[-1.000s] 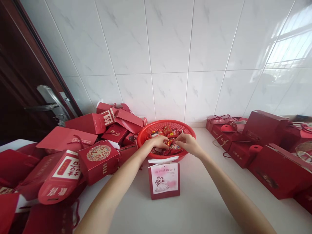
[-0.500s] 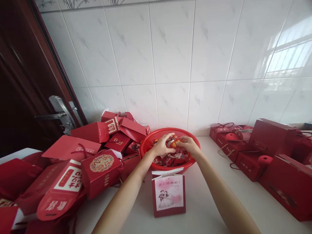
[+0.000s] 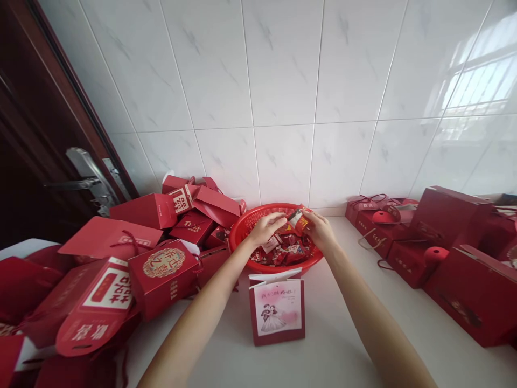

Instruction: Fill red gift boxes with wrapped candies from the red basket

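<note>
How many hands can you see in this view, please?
2: the left hand is over the basket; the right hand holds at least one packet.

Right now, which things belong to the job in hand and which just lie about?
Probably in use:
red basket of packets
left hand, over it
right hand, gripping at least one packet
box with couple picture

Probably lying about:
red boxes piled at left
red boxes at right
</note>
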Demonstrator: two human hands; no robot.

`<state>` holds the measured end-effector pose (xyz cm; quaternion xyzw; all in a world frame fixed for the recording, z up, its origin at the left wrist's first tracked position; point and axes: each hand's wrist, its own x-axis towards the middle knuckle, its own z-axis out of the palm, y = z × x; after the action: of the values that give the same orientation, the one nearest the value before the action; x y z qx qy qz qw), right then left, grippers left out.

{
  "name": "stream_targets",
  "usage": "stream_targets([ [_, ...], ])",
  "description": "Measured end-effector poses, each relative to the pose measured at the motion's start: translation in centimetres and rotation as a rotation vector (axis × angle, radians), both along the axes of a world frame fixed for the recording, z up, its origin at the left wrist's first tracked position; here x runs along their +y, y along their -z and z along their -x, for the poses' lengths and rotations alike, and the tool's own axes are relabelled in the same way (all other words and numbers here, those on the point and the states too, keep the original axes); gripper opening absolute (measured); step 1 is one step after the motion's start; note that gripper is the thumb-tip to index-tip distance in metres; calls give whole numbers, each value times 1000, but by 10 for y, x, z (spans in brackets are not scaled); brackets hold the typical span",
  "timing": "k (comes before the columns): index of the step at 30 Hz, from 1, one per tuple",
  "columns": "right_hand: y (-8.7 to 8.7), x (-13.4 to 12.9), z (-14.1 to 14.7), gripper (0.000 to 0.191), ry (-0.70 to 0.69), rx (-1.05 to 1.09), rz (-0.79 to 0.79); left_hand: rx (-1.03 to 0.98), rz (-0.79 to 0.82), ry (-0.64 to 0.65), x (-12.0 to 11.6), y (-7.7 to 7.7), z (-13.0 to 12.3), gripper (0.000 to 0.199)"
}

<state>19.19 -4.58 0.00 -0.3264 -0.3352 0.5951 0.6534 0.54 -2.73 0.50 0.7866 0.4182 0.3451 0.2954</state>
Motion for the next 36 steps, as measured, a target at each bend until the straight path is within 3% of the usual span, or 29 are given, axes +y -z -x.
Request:
stream_targets([
  [5,0,5,-2,13,57,158,45,441,206,59,4,11,5,36],
  [10,-3,3,-1,7,74,216,58,793,237,144,1,15,2,78],
  [12,-3,3,0,5,86,225,80,883,191,157,-1,13,-3,83],
  [16,-3,5,0,7,83,219,84,933,147,101,-4,9,-19,82],
  [23,0,11,-2,5,60,225,128,974,159,67,-1,11,-47,31],
  [36,1,11,-3,6,78,213,143,738,87,-196,11,3,-24,14],
])
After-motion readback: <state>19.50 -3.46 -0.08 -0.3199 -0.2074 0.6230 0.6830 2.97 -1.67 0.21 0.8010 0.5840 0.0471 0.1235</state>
